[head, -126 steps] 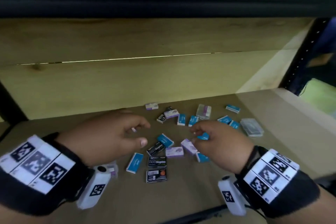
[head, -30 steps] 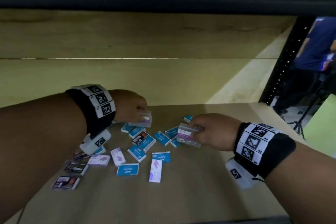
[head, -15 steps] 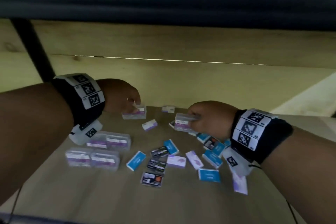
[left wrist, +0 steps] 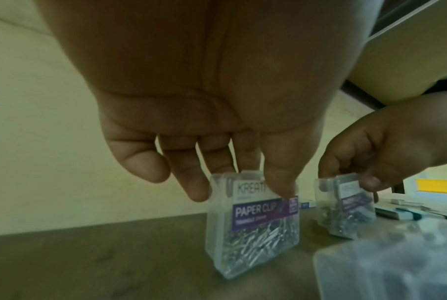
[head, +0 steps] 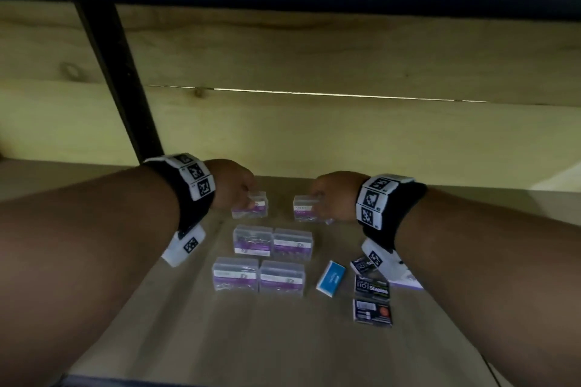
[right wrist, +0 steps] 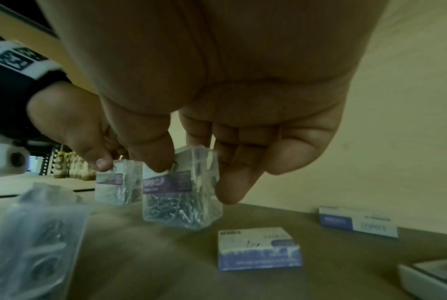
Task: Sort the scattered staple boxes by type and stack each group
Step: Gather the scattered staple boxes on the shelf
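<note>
My left hand (head: 242, 195) pinches a clear paper clip box (left wrist: 253, 223) by its top, the box standing on the wooden shelf (head: 283, 342) at the back. My right hand (head: 327, 201) pinches a second clear paper clip box (right wrist: 181, 194) the same way, a little to the right (head: 303, 209). Nearer to me, several more clear paper clip boxes (head: 272, 242) sit in two rows of two. A blue staple box (head: 330, 278) and black staple boxes (head: 371, 287) lie to the right of them.
The shelf's back wall (head: 314, 135) rises just behind both hands. A black upright post (head: 119, 88) stands at the back left. A white-and-blue staple box (right wrist: 259, 248) and another box (right wrist: 357, 222) lie to the right of my right hand.
Both hands have lowered their clear boxes onto the shelf at the back, side by side. The view has shifted left, so most scattered staple boxes are out of sight.
</note>
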